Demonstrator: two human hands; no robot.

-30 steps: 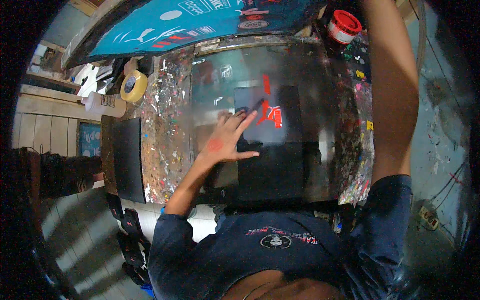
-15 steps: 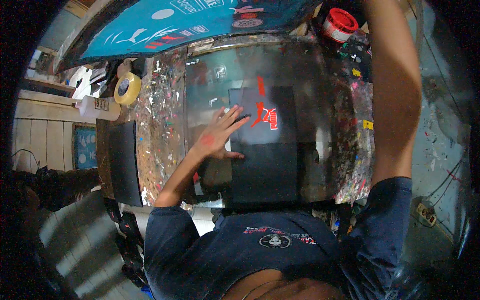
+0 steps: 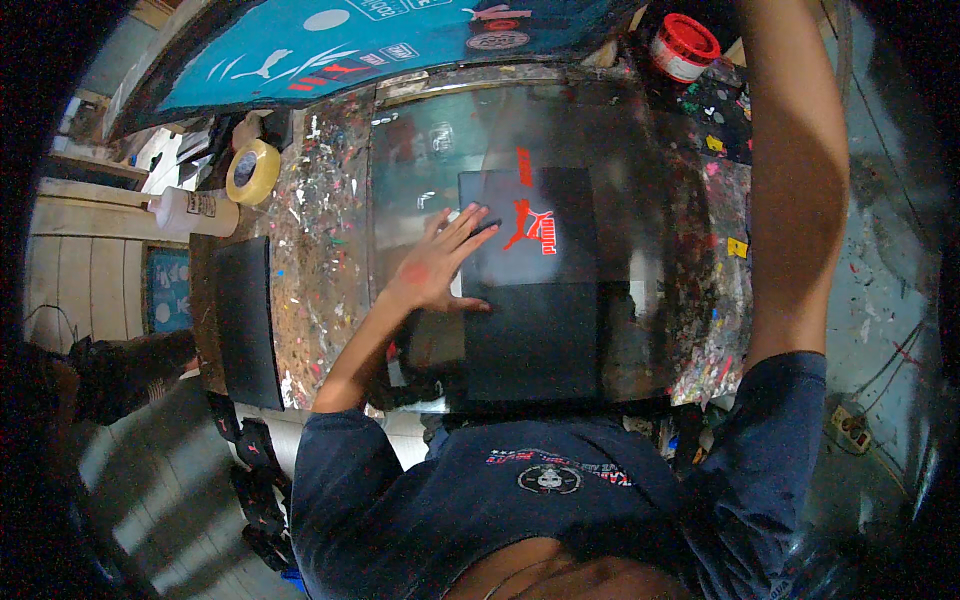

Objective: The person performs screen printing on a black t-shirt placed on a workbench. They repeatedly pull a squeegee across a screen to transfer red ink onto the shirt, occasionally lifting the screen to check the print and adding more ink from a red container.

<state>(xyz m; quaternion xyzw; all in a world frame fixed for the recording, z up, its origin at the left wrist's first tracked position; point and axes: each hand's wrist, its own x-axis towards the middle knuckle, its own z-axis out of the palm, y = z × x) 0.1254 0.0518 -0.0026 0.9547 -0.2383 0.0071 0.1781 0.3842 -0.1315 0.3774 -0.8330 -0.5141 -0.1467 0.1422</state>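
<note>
My left hand [image 3: 435, 265] rests with fingers spread on the left edge of a black rectangular sheet [image 3: 530, 345], which lies on a dark, glossy board [image 3: 645, 200]. A red and white print [image 3: 530, 228] of a leaping-cat shape with lettering shows on the sheet, right of my fingertips, with a smaller red mark above it. My right forearm [image 3: 795, 190] reaches up along the right side and out of the frame at the top, so that hand is hidden. Above the board, a framed blue screen [image 3: 400, 35] with white and red designs is raised at a tilt.
A tape roll [image 3: 252, 170] and a plastic bottle [image 3: 188, 208] stand at the left of the paint-spattered table [image 3: 320, 220], above another black sheet [image 3: 243, 325]. A red tub [image 3: 685, 45] sits at the back right. A power strip [image 3: 850, 428] and cables are at the right.
My left hand has shifted a little left, away from the red print, its fingers still spread. My right arm and the raised screen are almost unmoved.
</note>
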